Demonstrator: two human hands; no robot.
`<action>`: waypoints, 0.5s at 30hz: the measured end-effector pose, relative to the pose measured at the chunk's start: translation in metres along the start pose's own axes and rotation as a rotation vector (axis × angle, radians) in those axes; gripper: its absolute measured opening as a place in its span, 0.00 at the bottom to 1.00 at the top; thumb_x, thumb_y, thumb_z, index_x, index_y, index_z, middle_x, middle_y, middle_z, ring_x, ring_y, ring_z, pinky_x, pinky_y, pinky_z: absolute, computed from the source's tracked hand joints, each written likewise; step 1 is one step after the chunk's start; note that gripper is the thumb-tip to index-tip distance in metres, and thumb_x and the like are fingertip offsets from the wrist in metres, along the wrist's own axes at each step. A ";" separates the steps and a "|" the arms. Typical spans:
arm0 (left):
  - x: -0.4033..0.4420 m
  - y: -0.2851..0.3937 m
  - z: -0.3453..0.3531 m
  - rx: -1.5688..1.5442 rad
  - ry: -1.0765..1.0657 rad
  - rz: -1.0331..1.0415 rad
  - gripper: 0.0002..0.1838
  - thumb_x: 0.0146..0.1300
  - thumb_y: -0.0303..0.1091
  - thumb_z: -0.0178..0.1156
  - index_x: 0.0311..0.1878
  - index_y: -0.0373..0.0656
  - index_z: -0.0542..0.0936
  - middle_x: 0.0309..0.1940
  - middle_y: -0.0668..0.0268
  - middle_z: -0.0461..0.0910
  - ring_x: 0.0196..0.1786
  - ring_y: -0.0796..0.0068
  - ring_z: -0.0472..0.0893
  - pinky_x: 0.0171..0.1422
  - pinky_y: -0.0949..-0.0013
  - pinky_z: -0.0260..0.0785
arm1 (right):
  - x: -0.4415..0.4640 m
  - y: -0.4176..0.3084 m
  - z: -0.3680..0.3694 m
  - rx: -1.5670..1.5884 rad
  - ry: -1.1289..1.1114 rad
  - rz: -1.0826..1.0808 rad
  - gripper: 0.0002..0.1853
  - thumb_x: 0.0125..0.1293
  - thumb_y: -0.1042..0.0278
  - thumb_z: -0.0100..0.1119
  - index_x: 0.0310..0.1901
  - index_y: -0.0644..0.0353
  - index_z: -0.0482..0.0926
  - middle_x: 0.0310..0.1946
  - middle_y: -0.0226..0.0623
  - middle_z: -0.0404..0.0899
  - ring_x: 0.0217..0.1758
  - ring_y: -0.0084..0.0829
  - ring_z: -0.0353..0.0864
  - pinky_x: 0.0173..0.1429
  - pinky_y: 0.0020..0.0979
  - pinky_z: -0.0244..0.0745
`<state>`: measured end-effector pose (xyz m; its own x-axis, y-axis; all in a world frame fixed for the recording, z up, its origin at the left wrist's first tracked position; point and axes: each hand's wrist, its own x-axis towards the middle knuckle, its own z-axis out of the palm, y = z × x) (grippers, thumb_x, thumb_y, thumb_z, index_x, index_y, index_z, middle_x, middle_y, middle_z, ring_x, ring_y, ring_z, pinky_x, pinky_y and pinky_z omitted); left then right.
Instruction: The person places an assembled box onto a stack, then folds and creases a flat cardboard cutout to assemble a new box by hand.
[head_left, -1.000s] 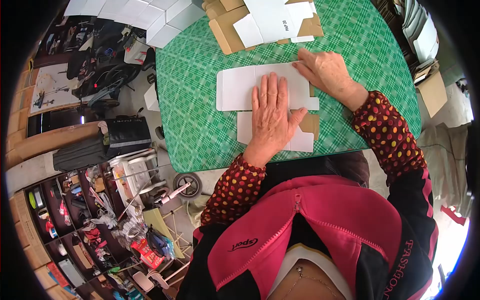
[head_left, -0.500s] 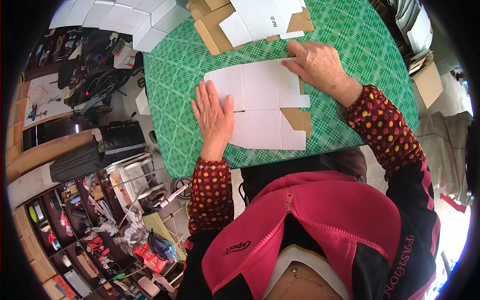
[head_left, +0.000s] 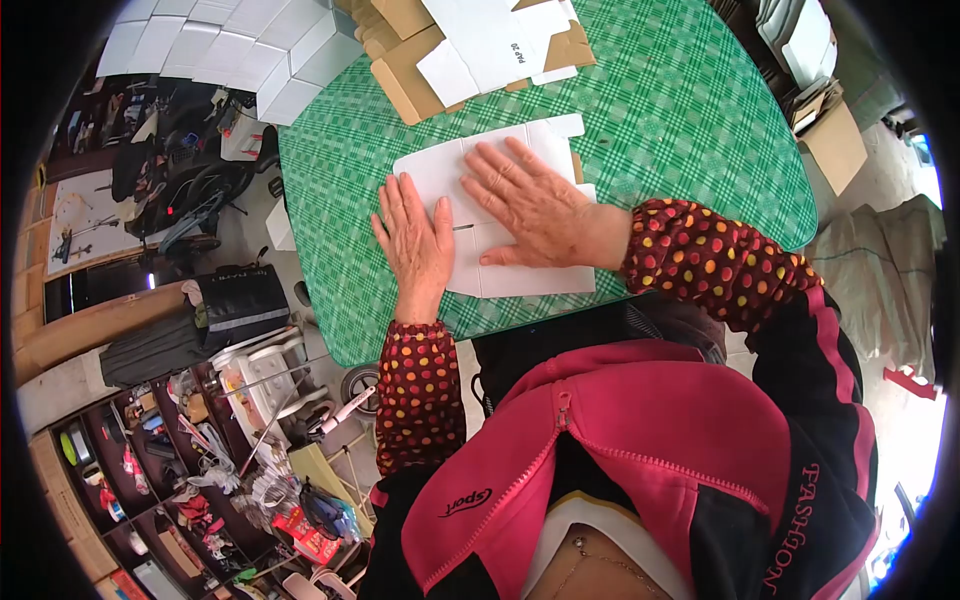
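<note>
A flat white cardboard box blank (head_left: 530, 278) with crease lines, a small slot and tabs on its right side lies on the green checked tablecloth (head_left: 680, 120). My left hand (head_left: 412, 235) rests flat along its left edge, fingers stretched out. Across the middle of the blank lies my right hand (head_left: 530, 205), palm down with the fingers extended, covering part of the creases. A little brown inner board shows at the right edge. The two hands are close together but do not touch.
More flat box blanks (head_left: 490, 45), white and brown, lie at the table's far edge. White boxes (head_left: 225, 50) are stacked at the back left. Folded cardboard (head_left: 835, 140) stands past the right edge. A cluttered shelf (head_left: 150, 480) is at lower left.
My right hand has moved left from the blank's upper right corner onto its middle and now lies flat. My left hand stays at the left edge. The whole view has shifted slightly.
</note>
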<state>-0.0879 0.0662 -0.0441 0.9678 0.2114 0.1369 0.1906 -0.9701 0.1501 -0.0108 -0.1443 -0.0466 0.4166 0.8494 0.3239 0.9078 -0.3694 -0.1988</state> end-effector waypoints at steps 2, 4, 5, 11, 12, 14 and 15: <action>0.001 0.000 0.000 -0.005 0.008 0.000 0.39 0.77 0.55 0.39 0.78 0.32 0.54 0.79 0.43 0.52 0.82 0.43 0.50 0.83 0.38 0.36 | -0.006 0.008 -0.006 -0.047 0.007 0.043 0.46 0.73 0.30 0.37 0.74 0.69 0.59 0.78 0.54 0.54 0.84 0.49 0.45 0.86 0.50 0.32; 0.001 -0.001 0.001 -0.002 0.014 0.004 0.39 0.77 0.56 0.39 0.78 0.32 0.54 0.79 0.43 0.52 0.82 0.43 0.50 0.83 0.38 0.35 | -0.019 0.020 -0.010 -0.127 0.029 0.134 0.47 0.73 0.29 0.36 0.74 0.70 0.59 0.78 0.54 0.56 0.84 0.48 0.46 0.86 0.51 0.32; 0.000 -0.002 0.001 0.000 0.015 0.007 0.39 0.77 0.56 0.39 0.78 0.32 0.54 0.79 0.44 0.52 0.82 0.43 0.50 0.83 0.38 0.35 | -0.025 0.024 -0.013 -0.166 0.039 0.180 0.48 0.73 0.28 0.35 0.73 0.71 0.59 0.77 0.54 0.56 0.84 0.48 0.47 0.85 0.51 0.31; 0.001 -0.003 0.002 -0.022 0.009 -0.006 0.40 0.76 0.57 0.40 0.78 0.32 0.55 0.79 0.44 0.52 0.82 0.43 0.49 0.83 0.38 0.34 | -0.053 0.042 -0.031 -0.233 0.039 0.210 0.50 0.72 0.25 0.34 0.72 0.71 0.62 0.76 0.54 0.60 0.83 0.48 0.49 0.84 0.53 0.33; 0.002 -0.003 0.001 -0.014 -0.002 -0.011 0.40 0.76 0.58 0.40 0.78 0.32 0.55 0.79 0.44 0.52 0.82 0.44 0.49 0.83 0.39 0.34 | -0.054 0.041 -0.031 -0.234 0.046 0.218 0.50 0.72 0.26 0.34 0.72 0.71 0.63 0.76 0.53 0.61 0.83 0.47 0.49 0.84 0.53 0.34; 0.003 -0.003 0.000 0.003 -0.022 -0.024 0.41 0.76 0.58 0.40 0.78 0.32 0.55 0.79 0.44 0.52 0.82 0.44 0.49 0.83 0.39 0.33 | -0.054 0.039 -0.030 -0.234 0.062 0.230 0.49 0.72 0.26 0.34 0.72 0.71 0.63 0.76 0.53 0.61 0.83 0.47 0.49 0.84 0.53 0.34; 0.003 -0.001 -0.003 0.013 -0.034 -0.032 0.41 0.76 0.58 0.40 0.78 0.33 0.55 0.79 0.43 0.52 0.82 0.44 0.48 0.83 0.39 0.32 | -0.053 0.039 -0.030 -0.232 0.069 0.236 0.49 0.72 0.26 0.34 0.72 0.71 0.63 0.76 0.52 0.61 0.83 0.46 0.50 0.84 0.53 0.34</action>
<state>-0.0853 0.0686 -0.0413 0.9661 0.2384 0.0992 0.2235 -0.9644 0.1410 0.0040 -0.2150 -0.0441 0.6115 0.7057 0.3579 0.7698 -0.6352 -0.0627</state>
